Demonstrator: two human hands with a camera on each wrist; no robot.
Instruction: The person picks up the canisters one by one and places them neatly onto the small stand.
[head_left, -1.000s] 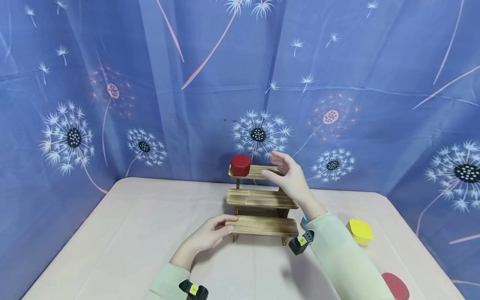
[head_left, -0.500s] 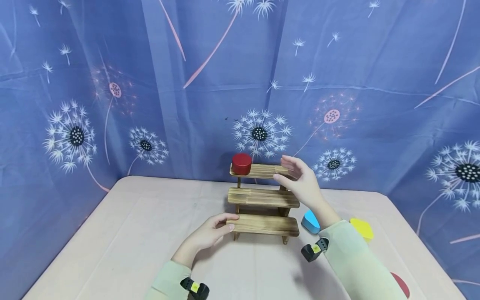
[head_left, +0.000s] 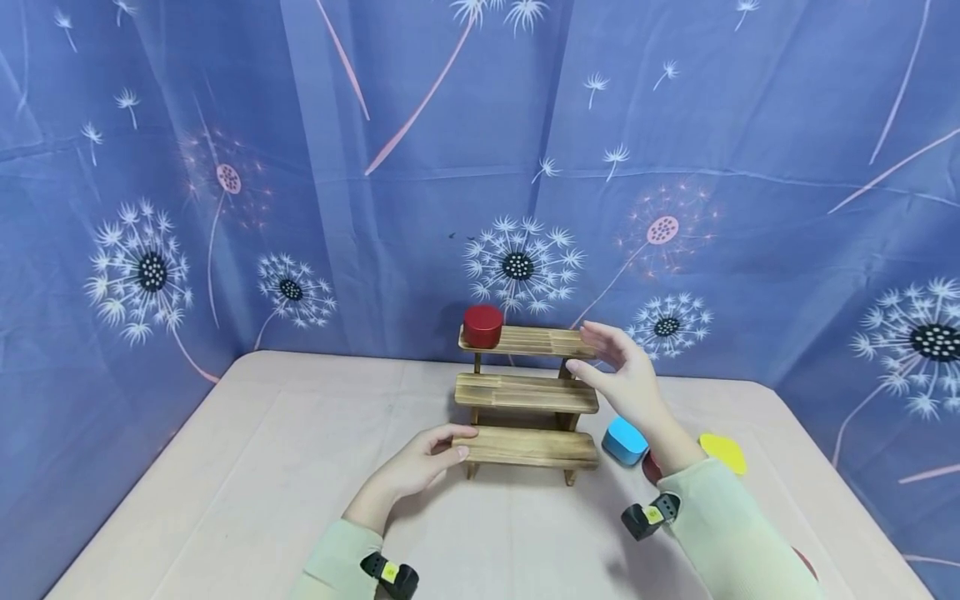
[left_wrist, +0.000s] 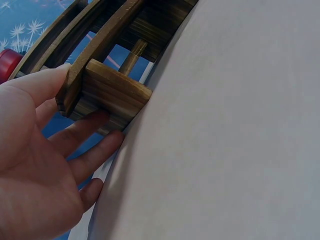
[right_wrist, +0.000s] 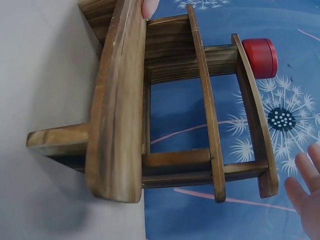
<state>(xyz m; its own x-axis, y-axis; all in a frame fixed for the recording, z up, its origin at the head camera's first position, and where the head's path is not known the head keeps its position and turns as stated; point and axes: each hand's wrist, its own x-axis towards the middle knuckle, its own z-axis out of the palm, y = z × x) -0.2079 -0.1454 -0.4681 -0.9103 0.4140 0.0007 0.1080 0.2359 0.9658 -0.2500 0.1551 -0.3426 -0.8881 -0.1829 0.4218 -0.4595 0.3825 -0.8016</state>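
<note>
A three-tier wooden display stand [head_left: 525,393] stands on the table, and a round red tin [head_left: 482,327] sits at the left end of its top shelf. My left hand [head_left: 416,467] holds the left end of the lowest shelf between thumb and fingers; in the left wrist view other fingers [left_wrist: 97,157] lie by the stand's leg. Beside the right end of the top shelf, my right hand [head_left: 626,379] is raised, its fingers loosely bent and nothing in them. The right wrist view catches only the fingertips of that hand [right_wrist: 307,190], apart from the stand.
Right of the stand, a blue box [head_left: 625,441] lies on the table [head_left: 300,467]. A dark red object [head_left: 651,467] is partly behind my right wrist. Farther right is a yellow box [head_left: 722,452]. A red edge [head_left: 806,562] shows past my sleeve. Blue dandelion-print cloth [head_left: 405,250] hangs behind.
My right hand has moved right and slightly down, away from the red tin, uncovering the blue box and part of the dark red object. My left hand stays at the lowest shelf.
</note>
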